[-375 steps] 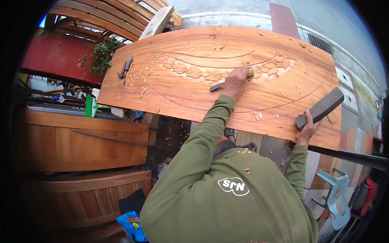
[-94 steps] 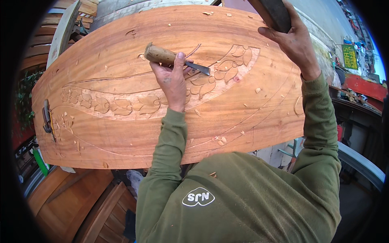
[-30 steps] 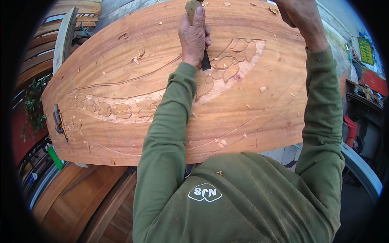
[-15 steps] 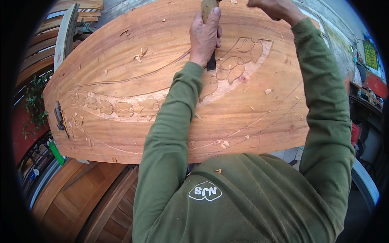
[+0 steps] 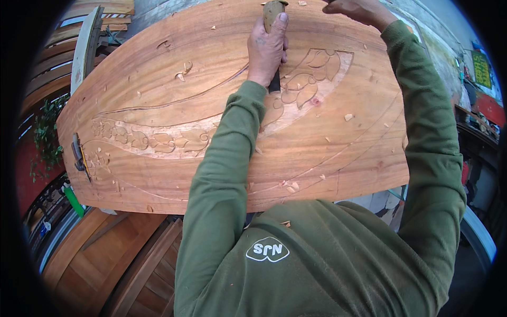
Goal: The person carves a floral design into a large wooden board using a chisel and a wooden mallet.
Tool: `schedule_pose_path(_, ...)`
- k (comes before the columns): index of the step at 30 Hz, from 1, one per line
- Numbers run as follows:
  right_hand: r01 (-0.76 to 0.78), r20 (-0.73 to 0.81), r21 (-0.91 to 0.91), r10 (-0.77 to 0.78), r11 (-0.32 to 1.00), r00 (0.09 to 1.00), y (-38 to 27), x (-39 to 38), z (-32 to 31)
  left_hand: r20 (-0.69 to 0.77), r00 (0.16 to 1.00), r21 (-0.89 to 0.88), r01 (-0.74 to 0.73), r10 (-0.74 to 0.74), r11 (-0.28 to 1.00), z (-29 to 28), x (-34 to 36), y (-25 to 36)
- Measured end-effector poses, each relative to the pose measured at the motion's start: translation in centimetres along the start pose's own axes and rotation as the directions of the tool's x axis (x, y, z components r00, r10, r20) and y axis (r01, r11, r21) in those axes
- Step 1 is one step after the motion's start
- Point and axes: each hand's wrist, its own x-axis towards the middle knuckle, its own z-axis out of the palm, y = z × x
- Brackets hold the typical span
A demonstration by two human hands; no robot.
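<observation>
A chisel [image 5: 274,82] with a thick wooden handle stands nearly upright in the grip of my left hand [image 5: 265,50]. Its dark blade meets the wooden panel [image 5: 327,169] at the edge of a carved band of leaves and scrolls [image 5: 303,90]. Part of that band is hidden under my left forearm. My right hand [image 5: 362,11] is raised at the top edge of the view, right of the chisel's butt, with its fingers curled. Whatever it holds lies outside the picture.
Wood shavings [image 5: 291,186] are scattered over the panel. A few slim tools [image 5: 79,156] lie by its left end. Slatted timber [image 5: 53,63] and a leafy plant [image 5: 47,127] are at the left. Panelled wooden pieces [image 5: 100,253] stand below the near edge.
My right forearm has shifted slightly to the right, its hand still at the top edge. The chisel's butt shows more clearly now. My left hand keeps its hold in nearly the same place.
</observation>
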Motion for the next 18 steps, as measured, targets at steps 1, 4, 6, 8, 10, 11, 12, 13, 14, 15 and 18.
schedule_pose_path(1,-0.178,-0.118,0.263,0.214,0.948,0.970,-1.3,-0.2,0.0,0.002,1.000,0.003,-0.006,0.006,1.000,0.0,0.0,0.0)
schedule_pose_path(4,-0.211,-0.189,0.340,0.286,0.916,0.939,-0.2,-1.5,0.5,0.019,1.000,-0.006,0.000,0.000,1.000,1.0,0.0,0.2)
schedule_pose_path(6,0.052,-0.115,-0.028,-0.055,0.998,0.992,1.2,-1.8,1.3,0.015,1.000,-0.003,0.007,-0.007,1.000,0.9,0.1,0.3)
schedule_pose_path(8,-0.104,0.004,-0.154,0.105,0.983,0.994,-1.8,-1.2,0.3,-0.027,1.000,0.016,0.004,-0.003,1.000,0.0,-0.1,-0.3)
schedule_pose_path(10,0.009,-0.147,0.094,0.005,0.995,0.989,-0.9,-1.0,-0.4,-0.018,1.000,0.031,-0.003,0.004,1.000,0.1,-0.2,-0.2)
schedule_pose_path(11,-0.141,-0.190,0.177,0.175,0.974,0.966,-1.1,-0.7,-0.7,-0.014,1.000,0.051,-0.013,0.013,0.999,0.2,-0.2,-0.1)
schedule_pose_path(12,-0.142,-0.192,0.175,0.175,0.974,0.966,-0.9,-0.8,-0.3,-0.013,1.000,0.049,-0.014,0.015,0.999,0.3,-0.2,0.0)
schedule_pose_path(13,-0.105,-0.128,0.115,0.119,0.988,0.985,-0.3,-1.0,0.6,-0.011,1.000,0.056,-0.019,0.019,0.998,0.5,-0.2,-0.1)
schedule_pose_path(14,-0.059,-0.063,0.059,0.063,0.997,0.996,0.0,-1.0,1.3,-0.012,1.000,0.066,-0.026,0.027,0.998,0.6,-0.1,0.1)
schedule_pose_path(15,-0.010,0.006,0.005,0.010,1.000,1.000,0.4,-1.0,1.6,-0.008,0.999,0.066,-0.031,0.031,0.997,0.7,-0.1,0.2)
schedule_pose_path(18,-0.059,0.067,0.079,0.054,0.995,0.996,0.9,-1.0,0.0,0.001,0.999,0.050,-0.035,0.035,0.998,0.8,-0.3,0.2)
